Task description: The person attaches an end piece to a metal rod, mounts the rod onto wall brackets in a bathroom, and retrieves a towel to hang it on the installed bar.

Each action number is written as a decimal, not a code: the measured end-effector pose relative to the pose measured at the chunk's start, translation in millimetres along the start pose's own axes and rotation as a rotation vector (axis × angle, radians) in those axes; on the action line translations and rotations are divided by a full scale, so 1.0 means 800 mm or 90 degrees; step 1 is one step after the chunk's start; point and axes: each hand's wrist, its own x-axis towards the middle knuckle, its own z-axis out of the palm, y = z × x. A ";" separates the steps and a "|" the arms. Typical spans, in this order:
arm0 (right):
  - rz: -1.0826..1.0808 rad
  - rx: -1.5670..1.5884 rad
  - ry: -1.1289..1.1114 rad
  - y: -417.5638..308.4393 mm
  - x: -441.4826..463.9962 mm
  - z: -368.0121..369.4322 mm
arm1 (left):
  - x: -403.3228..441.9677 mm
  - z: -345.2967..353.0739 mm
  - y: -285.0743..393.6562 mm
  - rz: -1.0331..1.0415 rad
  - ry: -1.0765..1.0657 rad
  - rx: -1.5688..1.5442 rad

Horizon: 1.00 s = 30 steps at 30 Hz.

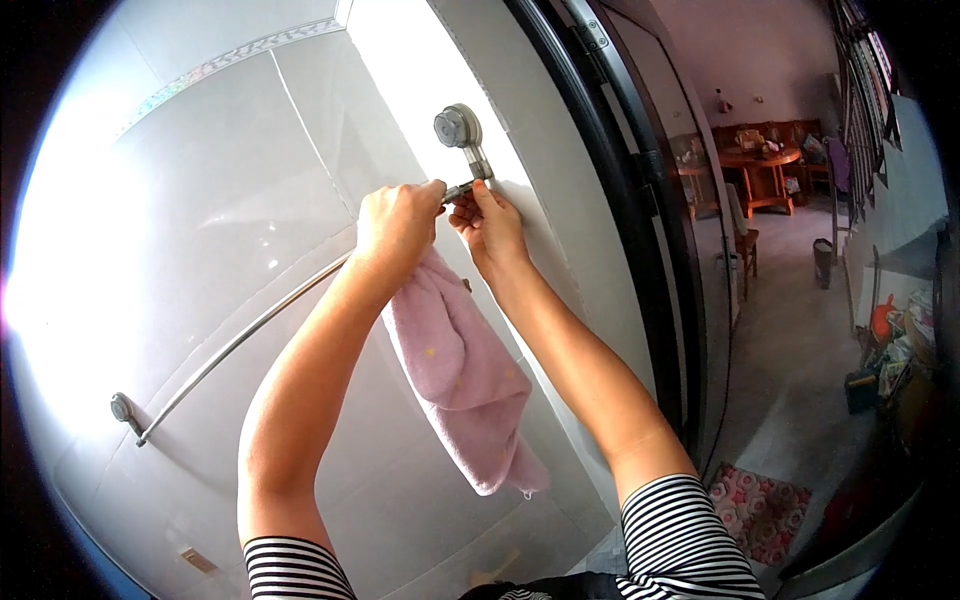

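Observation:
A metal towel rail (245, 335) runs along the tiled wall from a round mount (122, 408) at the lower left up to my hands. My left hand (397, 225) is closed around the rail's right end. Beside it, my right hand (490, 225) pinches the fitting (460, 191) just below the upper round wall mount (458, 127). A pink towel (465, 385) hangs down beneath my left hand, between my forearms. The part of the rail inside my left fist is hidden.
A black-framed door (640, 180) stands right of the wall edge. Beyond it are a wooden table (765, 158), a chair (746, 247), a dark bin (822, 263), a pink floor mat (760, 512) and piled items (895, 350) at the right.

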 end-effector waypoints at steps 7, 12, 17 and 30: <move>-0.015 -0.017 0.017 0.000 -0.001 0.002 | 0.002 0.002 -0.001 0.029 0.018 0.000; -0.021 -0.009 0.013 0.000 -0.001 0.003 | 0.003 0.002 -0.001 0.027 0.018 0.011; 0.000 0.060 0.013 -0.001 -0.003 0.002 | 0.003 0.001 0.001 0.022 0.004 0.055; -0.014 -0.001 -0.012 -0.001 -0.002 -0.002 | 0.001 0.001 0.000 -0.002 -0.002 0.002</move>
